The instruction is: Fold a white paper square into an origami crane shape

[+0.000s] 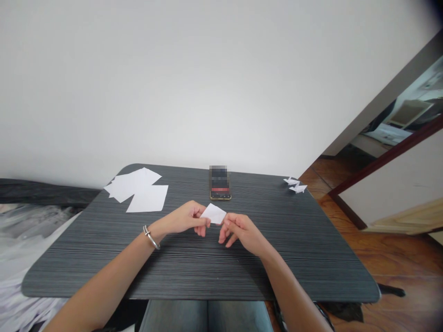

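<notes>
A folded piece of white paper [213, 213] is pinched between my two hands above the middle of the dark grey table [194, 263]. My left hand [183, 219], with a metal bangle [150, 237] on its wrist, grips the paper's left corner. My right hand [240, 232] holds its right edge with the fingertips. The paper looks like a small triangle or wedge; its lower part is partly hidden by my fingers.
A loose stack of white paper sheets [136, 189] lies at the table's far left. A smartphone [220, 182] with a blurred screen lies at the far edge. Several small folded paper figures [295, 185] sit at the far right corner. A white wall stands behind; a doorway and wooden floor show at right.
</notes>
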Motion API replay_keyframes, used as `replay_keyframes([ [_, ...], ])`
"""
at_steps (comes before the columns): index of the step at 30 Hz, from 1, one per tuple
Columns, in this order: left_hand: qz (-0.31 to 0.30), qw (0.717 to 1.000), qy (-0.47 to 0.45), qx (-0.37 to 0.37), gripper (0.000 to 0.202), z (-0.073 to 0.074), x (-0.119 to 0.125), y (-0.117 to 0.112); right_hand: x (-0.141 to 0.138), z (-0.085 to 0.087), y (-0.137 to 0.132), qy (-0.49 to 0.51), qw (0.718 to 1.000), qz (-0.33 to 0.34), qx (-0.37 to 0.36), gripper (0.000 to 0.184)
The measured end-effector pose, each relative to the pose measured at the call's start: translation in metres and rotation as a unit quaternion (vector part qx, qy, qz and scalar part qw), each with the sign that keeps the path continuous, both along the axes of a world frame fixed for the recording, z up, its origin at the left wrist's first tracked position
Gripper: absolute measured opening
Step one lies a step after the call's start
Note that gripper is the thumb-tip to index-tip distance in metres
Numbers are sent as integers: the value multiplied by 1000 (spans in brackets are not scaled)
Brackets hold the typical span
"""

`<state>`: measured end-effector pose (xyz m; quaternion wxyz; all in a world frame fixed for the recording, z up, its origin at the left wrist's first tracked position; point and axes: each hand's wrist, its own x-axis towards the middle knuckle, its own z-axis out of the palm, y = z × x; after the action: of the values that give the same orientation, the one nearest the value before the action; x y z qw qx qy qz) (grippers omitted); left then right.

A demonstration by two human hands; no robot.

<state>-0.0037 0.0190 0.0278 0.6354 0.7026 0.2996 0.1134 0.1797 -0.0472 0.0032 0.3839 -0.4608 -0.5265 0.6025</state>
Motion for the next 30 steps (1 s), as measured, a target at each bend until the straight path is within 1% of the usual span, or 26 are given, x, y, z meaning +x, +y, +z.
replay_keyframes([
  [4,-20,1000,17,-1,13,-2,0,-3,-1,-1,2,9,994,-73,79,23],
  [8,-65,997,37,20,16,-4,2,-8,-8,-2,0,14,993,-44,112,16],
  [10,-67,996,41,49,18,-4,3,-9,-11,-3,-1,14,993,-46,112,13],
  [12,-34,996,18,84,18,-2,5,-9,-12,-3,-1,29,991,-75,110,14],
  [14,21,994,-22,103,17,-1,7,-8,-12,-3,0,53,987,-110,106,16],
  [16,73,991,-60,96,18,0,9,-8,-11,-3,1,71,983,-138,103,18],
  [18,106,989,-80,73,19,1,11,-8,-11,-2,1,78,980,-150,104,21],
  [26,153,981,-120,4,18,-2,11,-8,-13,-1,-1,80,976,-161,124,15],
  [30,150,980,-125,-40,19,0,10,-8,-12,-3,0,66,974,-163,142,11],
])
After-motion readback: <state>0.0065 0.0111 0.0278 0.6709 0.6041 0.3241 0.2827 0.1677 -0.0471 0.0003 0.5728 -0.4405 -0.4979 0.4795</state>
